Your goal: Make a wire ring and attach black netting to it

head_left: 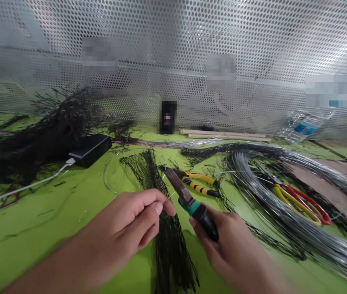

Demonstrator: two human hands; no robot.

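Note:
Between thumb and fingers, my left hand (141, 218) pinches a thin pale wire (170, 197), whose end runs toward the pliers' jaws. My right hand (230, 241) is closed around the green-and-black handles of flat-jawed pliers (181, 190), the jaws pointing up and left. Whether the jaws grip the wire I cannot tell. Beneath both hands lies a long bundle of black knotted netting (173, 249) on the green table. Just behind the pliers rests a second pair of pliers (200, 185) with yellow-and-black striped handles.
A large coil of silvery wire (243, 175) fills the right side, with red-and-yellow-handled cutters (301, 200) on it. At left are a black box (92, 149) with a white cable (32, 185) and a dark tangled heap (47, 130). A plastic bottle (304, 126) lies by the perforated metal panel (167, 49).

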